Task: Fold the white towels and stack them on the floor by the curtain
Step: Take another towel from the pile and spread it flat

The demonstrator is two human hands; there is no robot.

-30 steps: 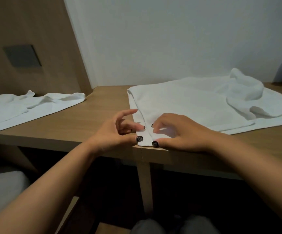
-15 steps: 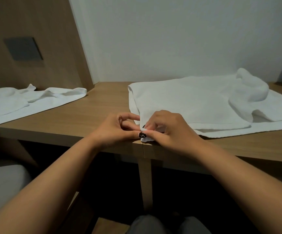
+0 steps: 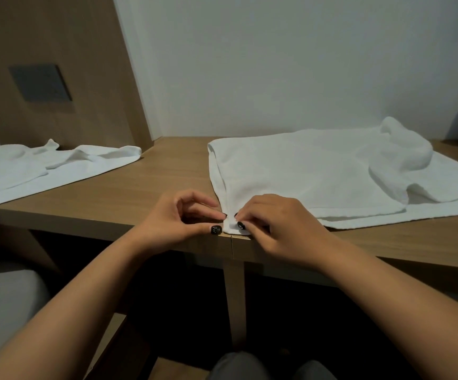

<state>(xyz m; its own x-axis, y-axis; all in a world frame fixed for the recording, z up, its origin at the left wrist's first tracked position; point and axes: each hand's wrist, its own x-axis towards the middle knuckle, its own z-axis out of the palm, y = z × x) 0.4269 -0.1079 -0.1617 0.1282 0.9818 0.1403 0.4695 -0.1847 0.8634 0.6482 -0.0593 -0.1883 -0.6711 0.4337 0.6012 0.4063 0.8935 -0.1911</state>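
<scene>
Both hands meet at the near corner of a white towel [image 3: 299,171] that lies partly folded on a wooden table [image 3: 140,193]. The right hand [image 3: 274,223] pinches that corner with thumb and curled fingers, right at the table's front edge. The left hand [image 3: 175,218] sits just beside it, its fingers bent, its thumb and fingertip touching the corner's left edge; whether it actually grips the cloth or only presses against it is hard to tell from this angle. The 2 hands are close together, nearly touching, with only the small tab of towel between their dark-painted nails.

From the hands, the towel spreads away and to the right, flat near the fingers and bunched into a loose roll at its far right end. Well to the left of the left hand, a second white towel [image 3: 44,168] lies rumpled, draping over that end of the table. Beyond both hands rises a pale wall [image 3: 277,64], and beyond the left hand a wooden panel [image 3: 71,50] carrying a grey plate [image 3: 40,82].
</scene>
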